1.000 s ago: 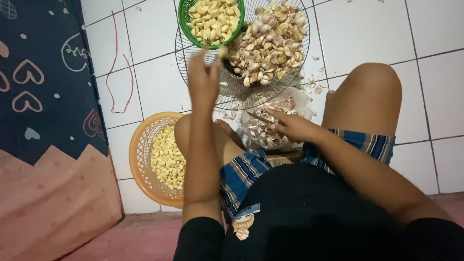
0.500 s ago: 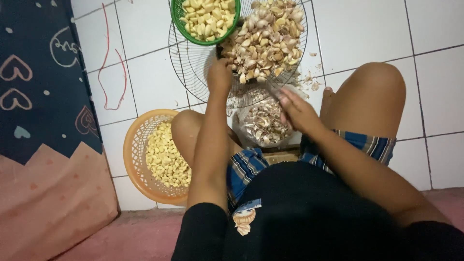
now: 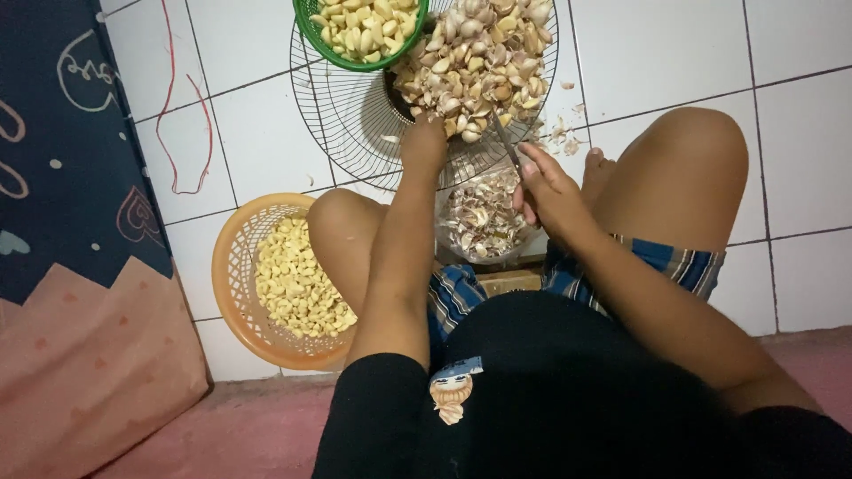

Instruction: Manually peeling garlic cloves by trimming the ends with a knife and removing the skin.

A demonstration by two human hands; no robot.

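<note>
At about eight o'clock, the orange basket (image 3: 232, 284) is holding many peeled cloves. At centre, papery skins (image 3: 479, 217) are collecting in a clear bag. The right hand (image 3: 550, 186) is gripping a small knife (image 3: 506, 146). At twelve o'clock, the left hand (image 3: 424, 146) is reaching into the unpeeled garlic pile (image 3: 479, 62); its fingers' state I cannot tell. Judging by that heap, much is remaining, beside a green basket (image 3: 312, 31).
</note>
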